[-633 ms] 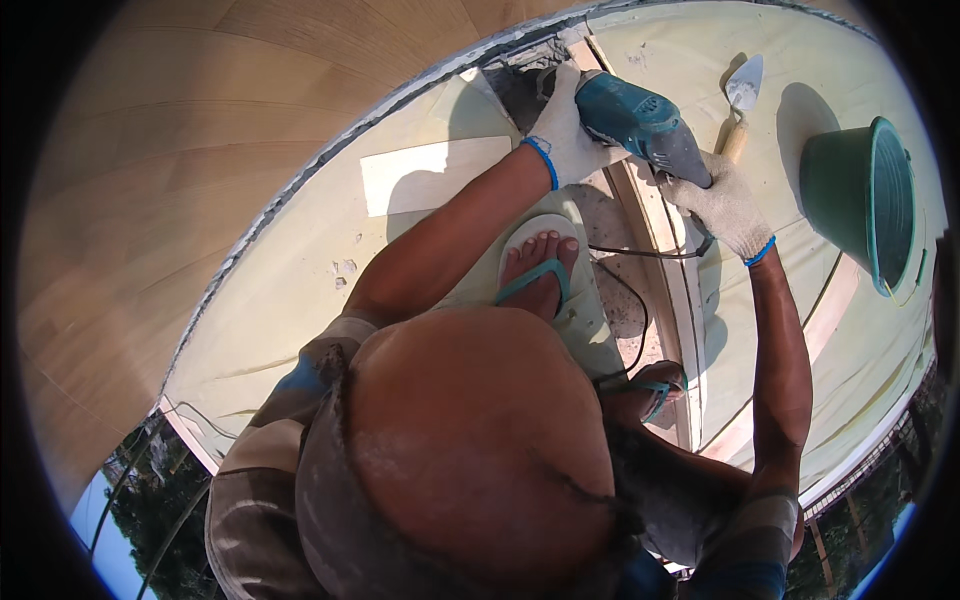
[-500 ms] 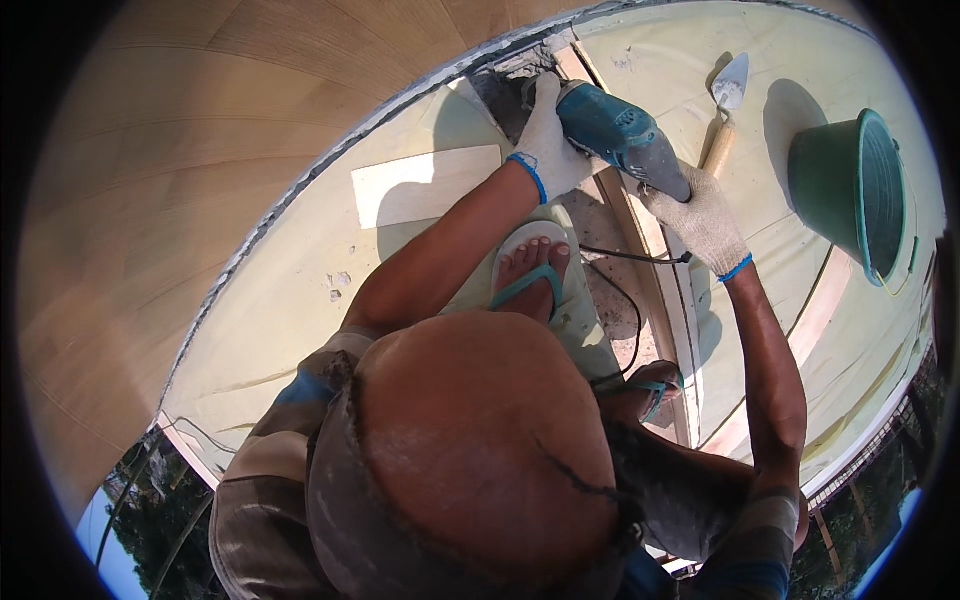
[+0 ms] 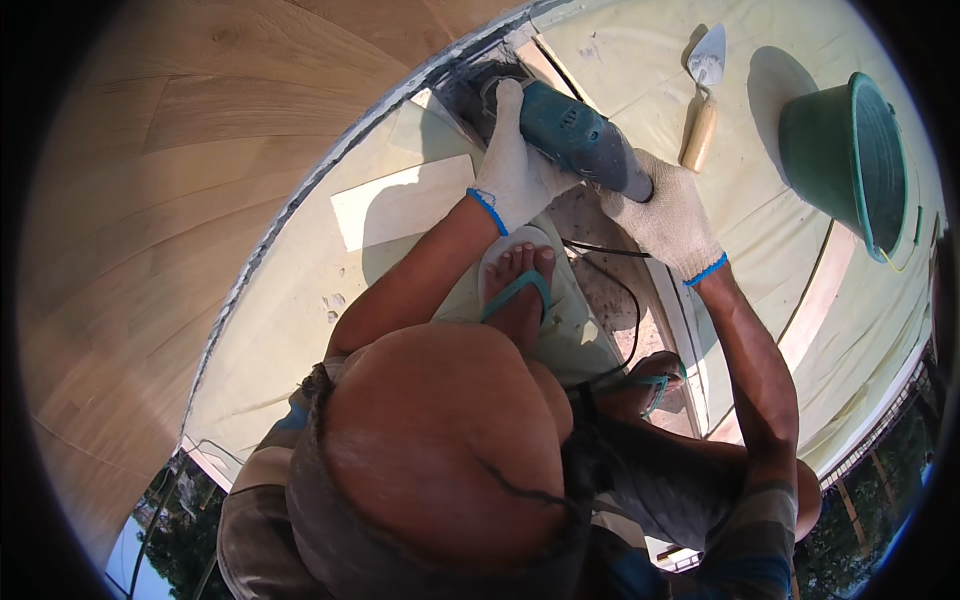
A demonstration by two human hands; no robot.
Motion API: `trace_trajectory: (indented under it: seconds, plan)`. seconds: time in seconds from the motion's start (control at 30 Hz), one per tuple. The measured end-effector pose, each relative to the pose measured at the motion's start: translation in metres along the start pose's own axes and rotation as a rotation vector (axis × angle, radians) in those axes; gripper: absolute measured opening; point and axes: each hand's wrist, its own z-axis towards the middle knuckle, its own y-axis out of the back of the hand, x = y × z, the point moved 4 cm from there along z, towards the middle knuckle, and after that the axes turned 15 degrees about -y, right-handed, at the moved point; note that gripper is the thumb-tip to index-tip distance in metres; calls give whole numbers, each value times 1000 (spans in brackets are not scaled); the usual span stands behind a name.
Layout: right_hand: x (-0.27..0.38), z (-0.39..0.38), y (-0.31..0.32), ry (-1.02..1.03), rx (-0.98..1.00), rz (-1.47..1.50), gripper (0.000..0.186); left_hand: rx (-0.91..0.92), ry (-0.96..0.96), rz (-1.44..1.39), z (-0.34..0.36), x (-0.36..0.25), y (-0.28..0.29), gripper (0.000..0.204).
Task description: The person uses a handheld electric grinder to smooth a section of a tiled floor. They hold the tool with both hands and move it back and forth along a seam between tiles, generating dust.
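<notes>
Both my hands wear cream knit gloves with blue cuffs and grip a teal angle grinder (image 3: 575, 130). My left hand (image 3: 515, 165) is closed at its front end, thumb up along the body near the dark head. Round the grey rear end of the body my right hand (image 3: 665, 205) is wrapped. The grinder's head (image 3: 485, 95) sits down in a dark gap by the edge of the curved wooden surface; its disc is hidden. A black cord (image 3: 635, 310) trails from the grinder down past my feet.
Right of the grinder lie a trowel (image 3: 705, 85) with a wooden handle and a tipped green bucket (image 3: 825, 150). A pale board (image 3: 400, 200) rests on the cream sheeting at left. My feet in flip-flops (image 3: 520, 290) stand close below the grinder. Wooden strips (image 3: 820, 290) run along the right.
The whole view has shifted a little, so the bucket, trowel and board sit slightly higher and further left. Both hands still hold the grinder, its head at the same gap.
</notes>
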Motion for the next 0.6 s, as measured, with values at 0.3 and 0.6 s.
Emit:
trace_trajectory:
  seconds: [0.3,0.6]
  plan:
    - [4,11,8,-14,46,-22,51,48,-36,3,8,-1,0,92]
    - [11,16,15,-43,46,-96,40,43,-39,-31,11,-3,-6,89]
